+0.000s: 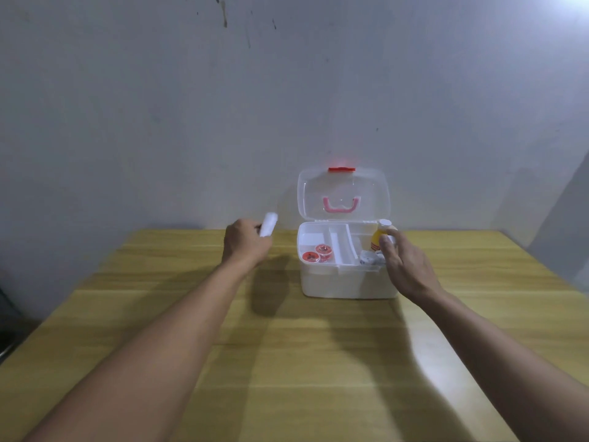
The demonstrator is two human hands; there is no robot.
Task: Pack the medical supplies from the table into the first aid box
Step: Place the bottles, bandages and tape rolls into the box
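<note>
Both hands are loading the box (347, 282): right hand (402, 266) grips a yellow bottle (378, 239) over the right compartment, left hand (245, 242) clutches a white roll (268, 224). Next, lower the bottle in.

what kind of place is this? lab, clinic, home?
Probably a plain room at home or a makeshift recording spot, not a clinic: a bare wooden table pushed against a stained, unpainted-looking wall, with only a small plastic first aid box on it. No medical fittings in view.

Two bare, sleeveless forearms (178, 317)
</note>
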